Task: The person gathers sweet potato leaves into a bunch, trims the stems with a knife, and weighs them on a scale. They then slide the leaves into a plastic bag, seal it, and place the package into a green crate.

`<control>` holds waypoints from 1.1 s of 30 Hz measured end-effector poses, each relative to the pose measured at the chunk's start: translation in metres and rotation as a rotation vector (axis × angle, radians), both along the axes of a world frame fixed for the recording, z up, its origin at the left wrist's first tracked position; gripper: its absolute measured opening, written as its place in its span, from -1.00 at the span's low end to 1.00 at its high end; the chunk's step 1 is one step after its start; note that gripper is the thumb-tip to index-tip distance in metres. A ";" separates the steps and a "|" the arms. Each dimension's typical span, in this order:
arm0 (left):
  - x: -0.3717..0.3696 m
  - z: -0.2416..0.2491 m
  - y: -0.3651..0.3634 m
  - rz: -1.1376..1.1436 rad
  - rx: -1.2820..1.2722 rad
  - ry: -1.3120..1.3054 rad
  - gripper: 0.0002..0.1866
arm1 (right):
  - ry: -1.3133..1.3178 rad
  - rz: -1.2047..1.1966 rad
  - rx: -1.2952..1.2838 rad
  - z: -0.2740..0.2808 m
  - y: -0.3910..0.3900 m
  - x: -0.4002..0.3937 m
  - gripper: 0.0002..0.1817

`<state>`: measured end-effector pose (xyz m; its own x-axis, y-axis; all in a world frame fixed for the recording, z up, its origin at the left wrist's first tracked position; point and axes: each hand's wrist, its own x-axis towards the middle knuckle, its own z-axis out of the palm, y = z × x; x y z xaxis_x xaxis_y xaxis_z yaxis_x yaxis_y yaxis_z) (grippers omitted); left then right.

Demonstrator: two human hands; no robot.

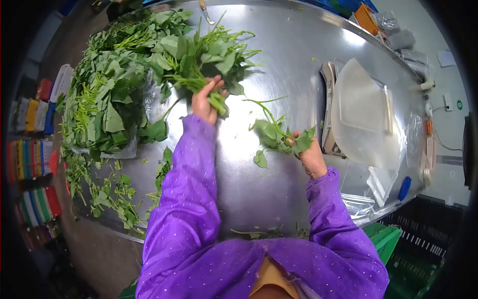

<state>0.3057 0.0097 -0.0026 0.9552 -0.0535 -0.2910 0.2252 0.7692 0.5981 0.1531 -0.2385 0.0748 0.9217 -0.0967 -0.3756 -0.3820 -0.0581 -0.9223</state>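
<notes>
My left hand (205,100) is closed around the stems of a bunch of leafy greens (219,55), whose leaves fan out toward the back of the table. In my right hand (311,155) is a smaller leafy sprig (269,133), gripped near its leaves, with a thin stem pointing up and left. A big heap of the same greens (112,84) lies to the left, partly on clear plastic. Some of the held bunch overlaps that heap, so where they part is hard to see.
Shiny metal table (269,199) under both hands. Loose leaves (117,194) are scattered at the front left. To the right lie clear plastic sheets (366,114) on a cardboard box (328,107). A knife-like tool (205,11) rests at the back edge. Green crates (383,239) stand at the lower right.
</notes>
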 end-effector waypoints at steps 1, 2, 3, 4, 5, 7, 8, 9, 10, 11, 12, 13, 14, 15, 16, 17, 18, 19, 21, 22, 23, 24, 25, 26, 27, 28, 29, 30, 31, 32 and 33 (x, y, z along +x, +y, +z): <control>-0.016 0.013 0.010 0.017 0.048 -0.002 -0.88 | -0.010 0.001 -0.003 0.008 0.001 0.003 -0.87; -0.034 0.024 0.016 0.071 0.090 -0.016 -0.86 | -0.015 0.005 -0.006 0.014 0.002 0.004 -0.88; -0.052 0.034 0.021 0.125 0.134 -0.028 -0.84 | -0.018 0.009 -0.008 0.019 0.003 0.005 -0.88; -0.071 0.043 0.023 0.162 0.234 -0.043 -0.85 | -0.014 0.043 0.057 0.023 0.002 0.007 -0.88; -0.088 0.052 0.019 0.201 0.333 -0.056 -0.86 | -0.009 0.079 0.121 0.026 0.001 0.011 -0.88; -0.106 0.057 0.009 0.264 0.491 -0.107 -0.87 | -0.036 0.191 0.164 0.034 0.003 0.019 -0.87; -0.111 0.061 0.004 0.243 0.526 -0.187 -0.85 | -0.072 0.264 0.141 0.041 0.006 0.023 -0.86; -0.114 0.066 0.001 0.221 0.561 -0.269 -0.83 | -0.110 0.335 0.116 0.050 0.009 0.028 -0.85; -0.110 0.054 0.004 0.170 0.658 -0.322 -0.82 | -0.137 0.416 0.155 0.061 0.014 0.033 -0.83; -0.107 0.042 0.005 0.117 0.754 -0.374 -0.80 | -0.159 0.490 0.157 0.074 0.020 0.039 -0.82; -0.115 0.069 -0.006 0.109 0.652 -0.437 -0.79 | -0.179 0.563 0.158 0.086 0.025 0.046 -0.81; -0.110 0.060 -0.015 0.077 0.495 -0.460 -0.79 | -0.201 0.635 0.159 0.095 0.030 0.053 -0.80; -0.109 0.055 -0.020 0.006 0.489 -0.452 -0.80 | -0.177 0.662 0.236 0.100 0.035 0.060 -0.78; -0.108 0.059 -0.024 -0.064 0.485 -0.447 -0.81 | -0.195 0.661 0.270 0.101 0.039 0.068 -0.76; -0.110 0.063 -0.024 -0.048 0.572 -0.437 -0.83 | -0.192 0.666 0.320 0.103 0.044 0.075 -0.77; -0.114 0.069 -0.035 -0.020 0.367 -0.253 -0.82 | -0.188 0.670 0.371 0.104 0.049 0.080 -0.77; -0.115 0.068 -0.037 0.007 0.359 -0.233 -0.81 | -0.151 0.612 0.500 0.103 0.052 0.085 -0.78; -0.116 0.067 -0.039 0.031 0.352 -0.209 -0.81 | -0.109 0.550 0.629 0.099 0.055 0.089 -0.79; -0.117 0.068 -0.037 0.018 0.246 -0.112 -0.72 | -0.130 0.319 0.710 0.095 0.066 0.090 -0.83; -0.118 0.068 -0.035 0.061 0.181 -0.140 -0.71 | -0.155 0.354 0.613 0.088 0.064 0.091 -0.82; -0.119 0.070 -0.033 0.103 0.118 -0.169 -0.69 | -0.181 0.388 0.517 0.072 0.063 0.093 -0.82; -0.118 0.068 -0.027 0.085 0.050 -0.117 -0.67 | -0.222 0.390 0.326 0.044 0.062 0.092 -0.79; -0.121 0.072 -0.024 0.070 0.030 -0.069 -0.64 | -0.292 0.371 0.025 0.031 0.068 0.079 -0.78; -0.122 0.068 -0.023 0.078 0.003 -0.058 -0.64 | -0.210 0.369 0.032 0.014 0.073 0.063 -0.77; -0.124 0.064 -0.023 0.086 -0.024 -0.047 -0.64 | -0.126 0.365 0.039 0.001 0.076 0.050 -0.76; -0.127 0.062 -0.021 0.059 -0.010 -0.035 -0.64 | -0.118 0.340 0.088 -0.003 0.076 0.045 -0.75; -0.133 0.059 -0.019 0.029 0.003 -0.019 -0.65 | -0.106 0.313 0.137 -0.007 0.073 0.040 -0.74; -0.139 0.058 -0.018 -0.003 0.016 -0.003 -0.65 | -0.094 0.283 0.185 -0.011 0.068 0.037 -0.73; -0.144 0.057 -0.017 -0.004 0.022 0.020 -0.66 | -0.144 0.209 0.266 -0.016 0.064 0.040 -0.71; -0.150 0.059 -0.016 -0.006 0.029 0.042 -0.67 | -0.315 0.158 0.099 -0.017 0.056 0.042 -0.70; -0.153 0.061 -0.014 -0.006 0.035 0.058 -0.68 | -0.488 0.108 -0.072 -0.008 0.053 0.043 -0.69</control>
